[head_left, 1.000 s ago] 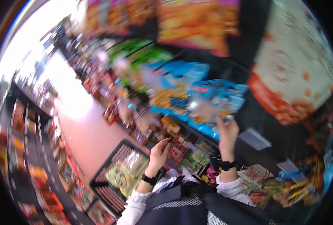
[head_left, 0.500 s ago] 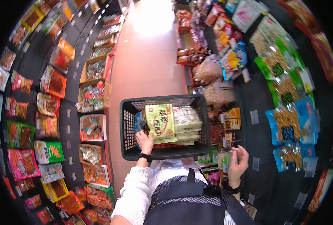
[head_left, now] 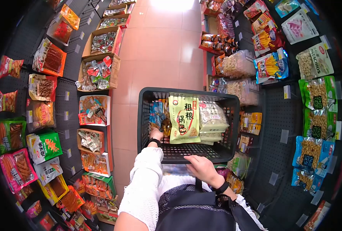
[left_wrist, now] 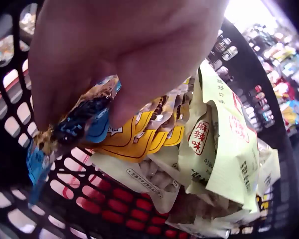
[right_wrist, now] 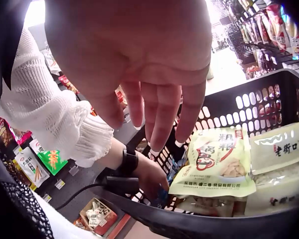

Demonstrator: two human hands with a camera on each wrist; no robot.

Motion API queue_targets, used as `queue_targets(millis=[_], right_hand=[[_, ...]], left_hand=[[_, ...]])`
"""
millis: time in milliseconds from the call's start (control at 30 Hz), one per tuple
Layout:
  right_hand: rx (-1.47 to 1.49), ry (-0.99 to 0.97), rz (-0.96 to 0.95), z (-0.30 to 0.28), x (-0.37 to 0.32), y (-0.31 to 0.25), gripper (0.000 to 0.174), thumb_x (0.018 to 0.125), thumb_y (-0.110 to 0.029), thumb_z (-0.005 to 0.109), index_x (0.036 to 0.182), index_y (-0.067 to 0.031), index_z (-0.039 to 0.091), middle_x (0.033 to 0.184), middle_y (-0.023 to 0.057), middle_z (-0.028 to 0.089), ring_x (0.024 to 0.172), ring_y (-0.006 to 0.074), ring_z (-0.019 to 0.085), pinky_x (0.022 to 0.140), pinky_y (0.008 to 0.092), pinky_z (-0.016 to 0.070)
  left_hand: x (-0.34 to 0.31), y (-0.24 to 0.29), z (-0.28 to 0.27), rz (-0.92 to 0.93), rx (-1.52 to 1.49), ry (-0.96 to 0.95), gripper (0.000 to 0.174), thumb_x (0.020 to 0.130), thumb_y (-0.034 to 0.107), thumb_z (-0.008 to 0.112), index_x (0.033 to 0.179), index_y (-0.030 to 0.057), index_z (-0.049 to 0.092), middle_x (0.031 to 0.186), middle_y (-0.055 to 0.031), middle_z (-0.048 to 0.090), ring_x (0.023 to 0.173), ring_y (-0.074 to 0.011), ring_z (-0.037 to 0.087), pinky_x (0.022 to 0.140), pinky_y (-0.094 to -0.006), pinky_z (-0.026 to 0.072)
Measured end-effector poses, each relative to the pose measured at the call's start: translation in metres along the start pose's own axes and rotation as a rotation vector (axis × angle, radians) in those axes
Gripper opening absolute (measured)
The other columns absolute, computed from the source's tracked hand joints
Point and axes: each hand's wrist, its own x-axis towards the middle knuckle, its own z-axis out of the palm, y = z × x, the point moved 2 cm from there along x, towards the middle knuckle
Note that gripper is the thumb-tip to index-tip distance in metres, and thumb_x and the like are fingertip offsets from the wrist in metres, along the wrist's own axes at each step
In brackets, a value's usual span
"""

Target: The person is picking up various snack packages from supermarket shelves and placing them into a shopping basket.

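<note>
My left hand [head_left: 156, 134] reaches into the left end of the black basket [head_left: 190, 155]. In the left wrist view its thumb and fingers pinch a blue snack bag [left_wrist: 82, 119] with a clear window, tilted near the basket wall. Several yellow-edged packets [left_wrist: 134, 142] lie beside it. A pale green snack bag [head_left: 184, 120] with dark lettering rests in the middle, and whitish packs [head_left: 213, 115] are stacked at its right. My right hand [head_left: 203, 168] hangs over the near rim with fingers extended and nothing in them; the right wrist view shows the fingers pointing down.
Snack bags hang on the dark left rack, above open boxes [head_left: 101, 71] of small packets. At right, blue nut bags [head_left: 310, 156], green bags [head_left: 318, 92] and plastic tubs [head_left: 238, 63] line the shelf. A tiled aisle floor [head_left: 159, 50] runs ahead.
The view has swung from the right rack down to the basket. My left hand has gone deeper into the basket's left end. My right hand has come from the rack to the near rim.
</note>
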Motion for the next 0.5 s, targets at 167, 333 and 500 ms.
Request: queue_targets(millis=[167, 333, 500], right_hand=[[0.01, 0.024, 0.053, -0.002, 0.008, 0.001, 0.032, 0.076, -0.013, 0.062, 0.107, -0.0062, 0.054, 0.091, 0.0098, 0.059, 0.079, 0.0287, 0.058, 0.069, 0.037, 0.0476], [0.045, 0.084, 0.079, -0.018, 0.011, 0.003, 0.031, 0.078, -0.014, 0.06, 0.107, -0.0054, 0.054, 0.091, 0.0116, 0.059, 0.08, 0.0307, 0.058, 0.07, 0.0388, 0.0478], [0.215, 0.032, 0.105, -0.039, 0.011, 0.0, 0.069, 0.076, -0.02, 0.065, 0.133, -0.0016, 0.03, 0.128, 0.02, 0.042, 0.12, 0.0338, 0.04, 0.099, 0.038, 0.0351]], left_hand=[[-0.037, 0.015, -0.028, 0.2, 0.062, 0.046, 0.03, 0.075, 0.008, 0.051, 0.1, -0.0081, 0.054, 0.095, -0.029, 0.06, 0.094, -0.039, 0.059, 0.081, -0.0421, 0.0476], [-0.09, 0.021, -0.069, 0.479, -0.137, 0.277, 0.019, 0.078, 0.008, 0.047, 0.089, -0.006, 0.053, 0.078, -0.0296, 0.059, 0.077, -0.0434, 0.059, 0.07, -0.0495, 0.0468], [-0.198, 0.083, -0.122, 0.662, -0.197, 0.301, 0.04, 0.083, 0.013, 0.05, 0.117, -0.0069, 0.045, 0.075, -0.0281, 0.059, 0.071, -0.042, 0.06, 0.065, -0.0491, 0.0476]])
